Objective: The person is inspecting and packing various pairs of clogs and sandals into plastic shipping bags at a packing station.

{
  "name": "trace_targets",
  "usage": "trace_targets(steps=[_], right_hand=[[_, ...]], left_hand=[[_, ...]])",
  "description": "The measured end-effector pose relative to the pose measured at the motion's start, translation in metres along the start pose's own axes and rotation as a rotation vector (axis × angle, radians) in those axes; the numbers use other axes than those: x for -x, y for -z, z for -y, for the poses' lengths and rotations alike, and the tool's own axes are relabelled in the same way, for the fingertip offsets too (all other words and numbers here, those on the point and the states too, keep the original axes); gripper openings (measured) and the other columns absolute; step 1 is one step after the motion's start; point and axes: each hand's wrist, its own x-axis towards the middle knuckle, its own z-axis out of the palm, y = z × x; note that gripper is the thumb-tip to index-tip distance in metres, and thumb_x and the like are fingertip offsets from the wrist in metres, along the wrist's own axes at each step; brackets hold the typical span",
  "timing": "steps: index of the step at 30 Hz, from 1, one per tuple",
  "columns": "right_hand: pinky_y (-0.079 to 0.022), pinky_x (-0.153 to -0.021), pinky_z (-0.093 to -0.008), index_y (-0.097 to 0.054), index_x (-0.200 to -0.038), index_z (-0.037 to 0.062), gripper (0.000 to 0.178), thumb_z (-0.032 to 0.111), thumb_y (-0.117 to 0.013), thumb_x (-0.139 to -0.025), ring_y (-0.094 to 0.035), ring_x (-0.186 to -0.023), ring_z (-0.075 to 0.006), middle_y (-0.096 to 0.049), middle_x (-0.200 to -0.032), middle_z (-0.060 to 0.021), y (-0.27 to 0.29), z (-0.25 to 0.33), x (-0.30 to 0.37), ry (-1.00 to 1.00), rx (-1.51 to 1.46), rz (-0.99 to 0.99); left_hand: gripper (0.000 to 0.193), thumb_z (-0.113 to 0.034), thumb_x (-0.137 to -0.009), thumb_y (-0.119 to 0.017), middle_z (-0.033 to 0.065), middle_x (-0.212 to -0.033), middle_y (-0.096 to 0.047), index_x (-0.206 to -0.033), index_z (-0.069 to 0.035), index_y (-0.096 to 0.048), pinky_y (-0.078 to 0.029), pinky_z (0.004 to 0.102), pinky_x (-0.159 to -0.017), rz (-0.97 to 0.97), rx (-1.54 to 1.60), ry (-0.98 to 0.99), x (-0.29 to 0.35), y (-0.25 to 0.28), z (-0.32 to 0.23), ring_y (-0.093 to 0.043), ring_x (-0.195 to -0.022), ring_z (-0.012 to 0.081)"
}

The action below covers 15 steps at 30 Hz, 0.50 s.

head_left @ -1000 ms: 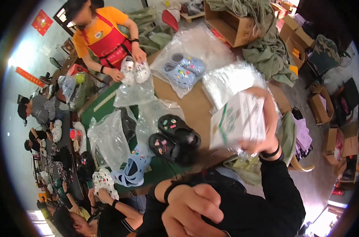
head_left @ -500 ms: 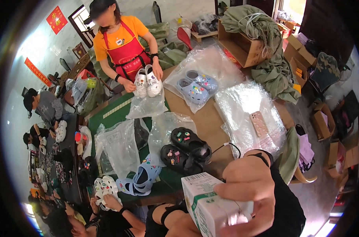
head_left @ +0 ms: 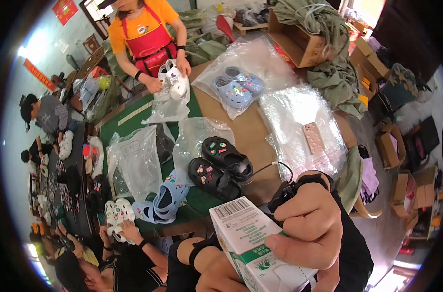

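A white drink carton with green bands (head_left: 245, 231) is tilted in front of me. My right hand (head_left: 309, 224) grips its right side, the thumb on the printed face. Against the carton's lower left side rests my left hand (head_left: 219, 275), with some fingers hidden by the carton. A small black device with a thin cable (head_left: 281, 196) sits by my right hand's knuckles. Just beyond the carton on the table are black clogs with charms (head_left: 219, 168). To their left stand light blue clogs (head_left: 165, 199), beside clear plastic bags (head_left: 136, 155).
Across the table (head_left: 243, 136), a person in a red apron (head_left: 150, 44) holds white clogs (head_left: 173, 82) over a bag. Bagged blue clogs (head_left: 236, 87) lie nearby. Right are stacked clear bags (head_left: 294, 112) with a pink phone (head_left: 313, 137). At lower left another person handles white clogs (head_left: 119, 219).
The carton has moved up and left, with more of its printed face visible. The black device now shows by my right hand. Across the table, the white clogs have turned in the person's hands.
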Motion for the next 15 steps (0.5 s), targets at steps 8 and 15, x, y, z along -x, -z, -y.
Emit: trace_targets(steps=[8, 15], right_hand=[[-0.040, -0.040, -0.0264, -0.058, -0.081, 0.0049, 0.028, 0.031, -0.053, -0.070, -0.041, -0.046, -0.0159, -0.055, -0.069, -0.0118, -0.018, 0.009, -0.018, -0.357, -0.169, 0.088], [-0.029, -0.040, -0.0251, -0.054, -0.106, 0.0250, 0.037, 0.025, -0.062, -0.071, -0.041, -0.050, -0.0173, -0.050, -0.078, -0.0164, -0.069, -0.022, -0.024, 0.045, -0.169, -0.061]], left_hand=[[0.012, -0.007, -0.081, -0.051, 0.0157, -0.085, -0.062, -0.090, -0.001, -0.057, -0.047, 0.0329, -0.064, -0.138, -0.343, -0.055, -0.004, -0.005, -0.019, -0.058, -0.070, 0.0242], [0.009, -0.004, -0.079, -0.054, 0.0155, -0.083, -0.063, -0.086, -0.001, -0.059, -0.047, 0.0328, -0.063, -0.194, -0.587, -0.107, -0.011, -0.010, -0.036, -0.059, -0.067, 0.0238]])
